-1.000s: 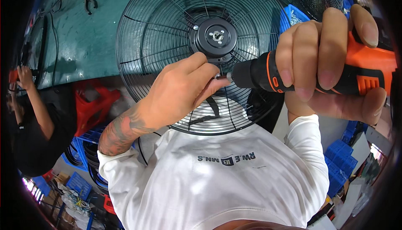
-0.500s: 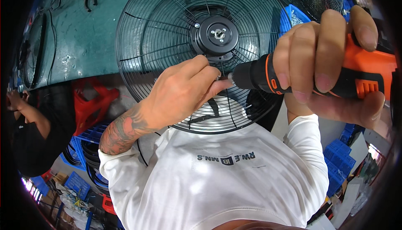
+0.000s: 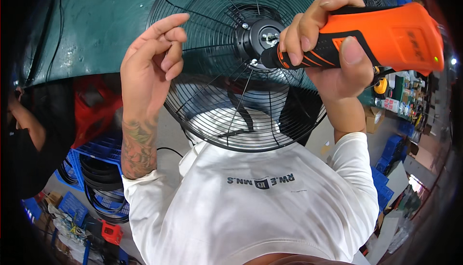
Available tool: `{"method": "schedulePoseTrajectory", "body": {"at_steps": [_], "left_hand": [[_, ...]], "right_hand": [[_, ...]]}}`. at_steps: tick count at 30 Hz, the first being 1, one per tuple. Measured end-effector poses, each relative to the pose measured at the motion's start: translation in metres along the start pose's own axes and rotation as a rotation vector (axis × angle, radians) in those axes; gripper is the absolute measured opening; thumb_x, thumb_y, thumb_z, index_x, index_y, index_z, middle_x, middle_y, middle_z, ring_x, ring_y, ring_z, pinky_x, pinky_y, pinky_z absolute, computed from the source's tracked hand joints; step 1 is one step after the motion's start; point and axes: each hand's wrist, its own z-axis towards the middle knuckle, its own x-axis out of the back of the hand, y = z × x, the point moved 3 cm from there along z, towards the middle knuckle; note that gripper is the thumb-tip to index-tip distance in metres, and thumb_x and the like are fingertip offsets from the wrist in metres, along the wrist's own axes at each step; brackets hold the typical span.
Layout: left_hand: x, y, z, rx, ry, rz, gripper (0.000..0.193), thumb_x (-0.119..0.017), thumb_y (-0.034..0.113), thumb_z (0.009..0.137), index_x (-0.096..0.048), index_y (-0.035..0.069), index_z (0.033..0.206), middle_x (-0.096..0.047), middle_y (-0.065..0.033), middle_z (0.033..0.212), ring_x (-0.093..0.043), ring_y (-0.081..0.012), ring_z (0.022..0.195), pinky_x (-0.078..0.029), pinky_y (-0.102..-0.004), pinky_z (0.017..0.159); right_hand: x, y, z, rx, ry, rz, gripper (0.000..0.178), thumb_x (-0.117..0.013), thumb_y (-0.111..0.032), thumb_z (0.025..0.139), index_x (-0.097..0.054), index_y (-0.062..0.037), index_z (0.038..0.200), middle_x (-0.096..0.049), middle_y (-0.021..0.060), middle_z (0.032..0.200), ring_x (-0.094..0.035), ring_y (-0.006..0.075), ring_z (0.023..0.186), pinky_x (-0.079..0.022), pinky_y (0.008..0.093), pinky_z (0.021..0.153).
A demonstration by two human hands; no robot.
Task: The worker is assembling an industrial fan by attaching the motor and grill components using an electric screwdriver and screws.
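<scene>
The right hand (image 3: pixel 337 78) is wrapping its grip around an orange-and-black power driver (image 3: pixel 390 33), whose long axis is running nearly crosswise, its nose pointing left and slightly toward the person; the black motor (image 3: pixel 248 39) is sitting just left of that grip, at the centre of the wire fan guard (image 3: pixel 207 48), which is lying over the green tabletop (image 3: pixel 96 43) and overhanging its near edge; the driver's nose is ending right beside a shiny screw (image 3: pixel 254 62) on the motor's near edge, contact being impossible to tell; the left hand (image 3: pixel 144 69) is hovering farther off, over the guard's left side, fingers partly curled, and whether they are pinching anything cannot be told
</scene>
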Motion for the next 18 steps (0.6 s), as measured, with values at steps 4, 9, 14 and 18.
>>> {"method": "schedulePoseTrajectory", "body": {"at_steps": [4,9,14,18], "left_hand": [[0.003,-0.006,0.001,-0.062,-0.022,0.043,0.041,-0.044,0.012,0.104,-0.052,-0.009,0.138,-0.057,-0.0034,0.082,-0.037,-0.0029,0.054,-0.034,-0.0166,0.045],[0.001,-0.005,-0.002,-0.026,-0.136,0.135,0.042,-0.044,0.026,0.11,-0.059,-0.009,0.127,-0.051,0.0001,0.069,-0.03,-0.0025,0.047,-0.026,-0.0193,0.04],[-0.002,-0.005,-0.003,-0.008,-0.192,0.11,0.038,-0.045,0.025,0.108,-0.062,-0.007,0.119,-0.046,0.0035,0.066,-0.03,-0.0021,0.046,-0.022,-0.0195,0.041],[-0.01,-0.004,-0.007,0.047,-0.242,0.05,0.036,-0.045,0.022,0.107,-0.061,-0.006,0.123,-0.049,0.0034,0.068,-0.03,-0.001,0.046,-0.023,-0.0182,0.042]], "right_hand": [[-0.004,0.015,0.002,-0.046,0.036,-0.107,0.053,-0.059,-0.041,0.094,-0.044,-0.0039,0.129,-0.055,0.0104,0.083,-0.058,0.0203,0.063,-0.053,0.0378,0.065],[-0.013,0.019,0.0,-0.032,0.004,-0.072,0.046,-0.066,-0.041,0.093,-0.046,-0.0067,0.116,-0.054,0.0097,0.081,-0.058,0.02,0.063,-0.053,0.0377,0.064],[-0.015,0.019,-0.003,-0.046,0.01,-0.083,0.051,-0.07,-0.049,0.091,-0.048,-0.0084,0.112,-0.055,0.0078,0.078,-0.059,0.0188,0.063,-0.053,0.0361,0.063],[-0.017,0.021,-0.004,-0.065,-0.011,-0.068,0.054,-0.072,-0.051,0.09,-0.049,-0.0081,0.112,-0.056,0.0073,0.078,-0.059,0.0181,0.063,-0.053,0.0351,0.063]]}}
